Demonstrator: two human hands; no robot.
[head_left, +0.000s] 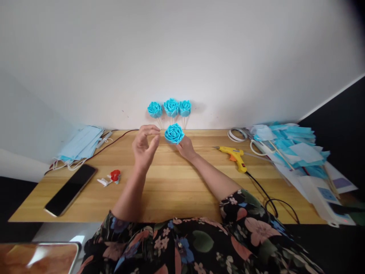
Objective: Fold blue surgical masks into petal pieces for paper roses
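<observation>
Near right, the thin black cable (pixel 258 186) of a yellow plastic glue gun (pixel 234 153) lay beside the dark floral sleeve (pixel 242 213), which could have snagged it. Farther, above the brown wooden desk (pixel 176 182), the right hand's (pixel 187 148) grip was closed beneath a turquoise, ruffled, paper-like rose (pixel 174 133); overtight squeezing might have crushed petals. The left hand's (pixel 144 146) grip stood apart, empty. Beyond, three stemmed turquoise roses (pixel 171 107) risked displacement if bumped.

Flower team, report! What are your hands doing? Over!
Right hand holding front blue rose. Left hand beside it, not touching. Three other blue roses behind.
</observation>
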